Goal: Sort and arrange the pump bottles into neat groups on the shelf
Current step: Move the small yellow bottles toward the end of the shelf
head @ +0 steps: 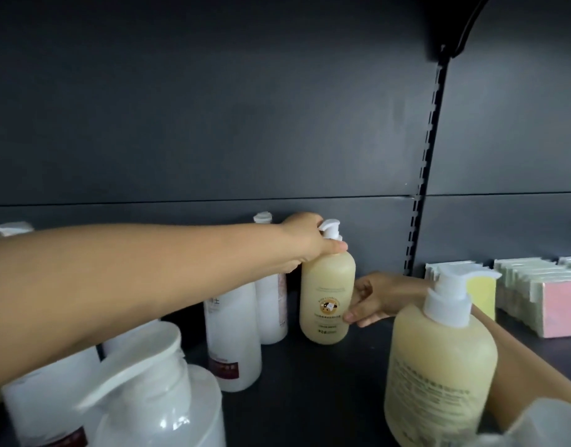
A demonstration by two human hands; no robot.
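A cream-yellow pump bottle (326,295) with a white pump stands upright near the back of the dark shelf (310,375). My left hand (306,240) grips its neck just below the pump. My right hand (374,301) holds the bottle's lower right side with thumb and fingers. A second, larger cream-yellow pump bottle (439,375) stands close to the camera at the right, in front of my right forearm. White pump bottles (232,343) stand in a row to the left, and a clear one (158,398) is nearest at the bottom left.
Stacks of boxed soaps in yellow, pale green and pink (535,298) fill the shelf's right side. A slotted upright (422,175) divides the dark back panel. Bare shelf surface lies between the two yellow bottles.
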